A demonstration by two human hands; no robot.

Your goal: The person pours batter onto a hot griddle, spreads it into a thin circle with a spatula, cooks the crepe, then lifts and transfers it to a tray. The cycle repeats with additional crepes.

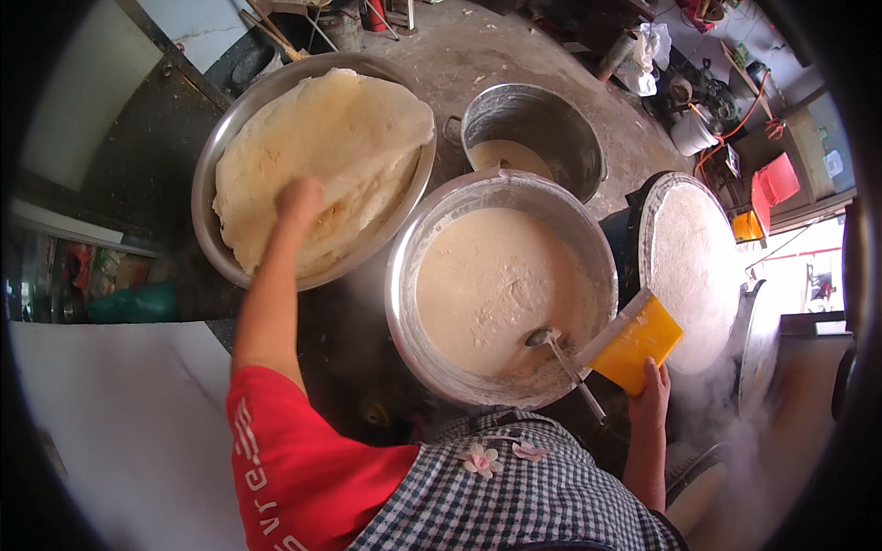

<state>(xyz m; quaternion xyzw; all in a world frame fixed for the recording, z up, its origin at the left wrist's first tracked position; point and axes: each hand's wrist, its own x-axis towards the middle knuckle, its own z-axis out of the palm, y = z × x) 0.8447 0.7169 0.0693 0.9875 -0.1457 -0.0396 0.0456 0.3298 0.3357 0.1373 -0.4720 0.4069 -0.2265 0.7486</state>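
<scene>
Thin, pale flatbreads [303, 119] lie piled in a wide metal basin [204, 197] at the far left. My left hand [301, 198], slightly blurred, is closed at the folded edge of the top flatbread. In my right hand [650, 390] is a yellow scraper [637, 351] with a pale straight edge, held beside the batter basin's right rim. That large metal basin [401, 303] holds thick, cream-coloured batter [487, 275]. A metal ladle [571, 372] rests in it, its handle leaning over the near rim. To the right, a round griddle carries a whitish sheet [691, 271].
Behind the batter basin stands a deep metal pot [570, 138] with some batter at its bottom. Steam rises near the lower right, by another round rim [751, 344]. A white surface [119, 413] lies at the left. A white bucket [694, 133] stands at the far right.
</scene>
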